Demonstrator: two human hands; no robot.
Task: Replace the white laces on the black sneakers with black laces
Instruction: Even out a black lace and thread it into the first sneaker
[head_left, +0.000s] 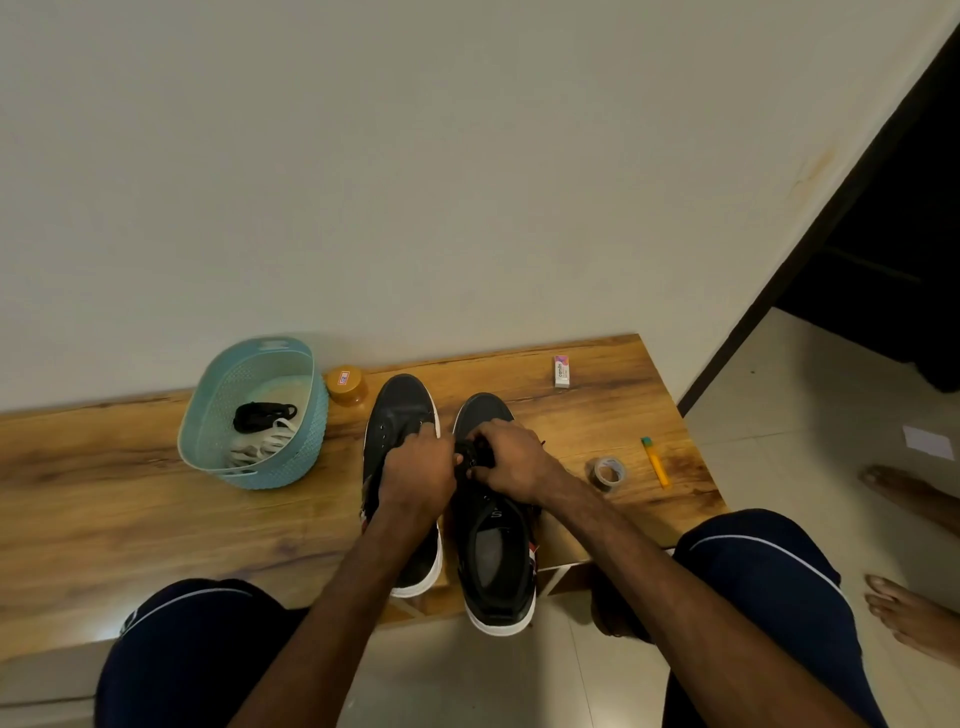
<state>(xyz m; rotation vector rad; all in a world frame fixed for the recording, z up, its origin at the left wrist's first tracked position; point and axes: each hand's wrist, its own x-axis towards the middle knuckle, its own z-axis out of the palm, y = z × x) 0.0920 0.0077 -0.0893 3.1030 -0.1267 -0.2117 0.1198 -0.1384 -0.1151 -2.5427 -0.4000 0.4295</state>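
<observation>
Two black sneakers with white soles stand side by side on the wooden bench, toes toward the wall: the left sneaker and the right sneaker. My left hand and my right hand meet over the right sneaker's eyelets, both pinching a black lace. A teal basket to the left holds a bundled black lace and loose white laces. No lace shows on the left sneaker.
An orange-lidded jar stands behind the left sneaker. A small white box, a tape roll and a yellow pen lie at the right on the bench. Another person's bare feet are on the floor at the right.
</observation>
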